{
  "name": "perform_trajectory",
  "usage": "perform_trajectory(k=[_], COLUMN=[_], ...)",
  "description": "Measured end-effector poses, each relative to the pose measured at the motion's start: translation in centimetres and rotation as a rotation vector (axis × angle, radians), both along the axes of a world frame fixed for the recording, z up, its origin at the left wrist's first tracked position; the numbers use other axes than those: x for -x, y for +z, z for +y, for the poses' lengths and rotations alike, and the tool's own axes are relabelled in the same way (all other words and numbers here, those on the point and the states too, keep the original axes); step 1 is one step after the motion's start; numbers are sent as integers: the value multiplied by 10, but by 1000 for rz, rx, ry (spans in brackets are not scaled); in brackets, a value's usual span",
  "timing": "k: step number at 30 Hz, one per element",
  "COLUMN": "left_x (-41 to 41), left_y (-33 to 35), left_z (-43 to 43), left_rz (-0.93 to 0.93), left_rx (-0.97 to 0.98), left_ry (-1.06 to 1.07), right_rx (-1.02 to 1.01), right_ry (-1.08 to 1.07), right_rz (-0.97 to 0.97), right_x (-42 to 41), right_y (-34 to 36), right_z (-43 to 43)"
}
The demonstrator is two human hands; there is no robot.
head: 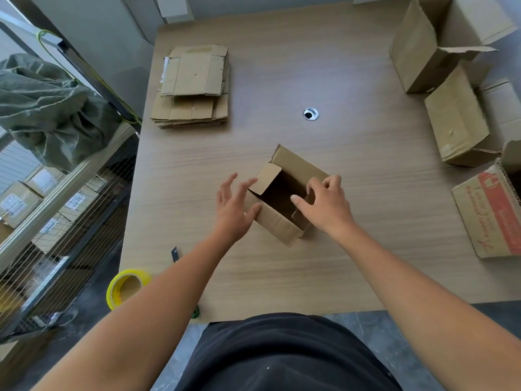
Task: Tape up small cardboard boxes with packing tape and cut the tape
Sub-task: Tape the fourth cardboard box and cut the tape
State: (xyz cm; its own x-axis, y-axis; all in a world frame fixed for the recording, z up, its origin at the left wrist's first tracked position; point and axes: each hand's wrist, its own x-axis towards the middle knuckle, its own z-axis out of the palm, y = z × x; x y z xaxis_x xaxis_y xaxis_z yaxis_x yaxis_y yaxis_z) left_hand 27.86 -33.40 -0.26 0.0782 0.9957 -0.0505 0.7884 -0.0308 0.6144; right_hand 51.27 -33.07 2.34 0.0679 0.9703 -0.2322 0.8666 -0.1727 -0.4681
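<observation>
A small brown cardboard box (277, 221) stands in the middle of the wooden table (366, 249) with its top flaps up and its inside dark. My left hand (234, 207) lies against the box's left side, fingers spread and straight, thumb on the near wall. My right hand (328, 201) is at the right edge, fingers curled over the right flap and thumb pointing into the opening. A yellow roll of packing tape (127, 287) sits at the table's near left corner. A small dark cutter (174, 253) lies just beyond the roll.
A stack of flattened cardboard boxes (194, 86) lies at the far left of the table. Several assembled boxes (456, 119) stand along the right edge, one with red print (490, 218). A round cable hole (311, 114) is mid-table. A metal shelf rack (56, 207) is to the left.
</observation>
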Motion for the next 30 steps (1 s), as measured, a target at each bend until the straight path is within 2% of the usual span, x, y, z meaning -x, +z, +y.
perform_trajectory(k=[1, 3, 5, 8, 10, 12, 15, 20, 25, 27, 30], left_x=[-3, -12, -19, -19, -17, -16, -15, -3, 8, 10, 15], left_y=[2, 7, 14, 19, 15, 7, -7, -24, -38, -42, -40], left_z=[3, 9, 16, 24, 25, 24, 23, 28, 53, 60, 63], left_rz=[102, 244, 318, 270, 259, 256, 268, 346, 65, -46, -46], left_rx=[-46, 12, 115, 113, 120, 152, 86, -86, 49, 65, 50], left_ry=[-74, -202, -232, -191, -142, -67, 33, 6, -143, -156, -207], right_rx=[-20, -34, -34, 21, 77, 120, 232, 143, -7, -66, -73], right_ry=[-25, -45, 11, 233, 294, 272, 266, 136, -19, -51, -65], right_rz=[21, 36, -81, -245, -179, -133, -188, -58, 236, 268, 256], right_x=[2, 1, -6, -28, -38, -37, -22, -7, 9, 18, 25], right_y=[2, 6, 11, 12, 11, 7, -3, -23, -53, -61, -61], right_z=[-3, -10, -12, -8, -9, -11, -19, -41, -67, -72, -75])
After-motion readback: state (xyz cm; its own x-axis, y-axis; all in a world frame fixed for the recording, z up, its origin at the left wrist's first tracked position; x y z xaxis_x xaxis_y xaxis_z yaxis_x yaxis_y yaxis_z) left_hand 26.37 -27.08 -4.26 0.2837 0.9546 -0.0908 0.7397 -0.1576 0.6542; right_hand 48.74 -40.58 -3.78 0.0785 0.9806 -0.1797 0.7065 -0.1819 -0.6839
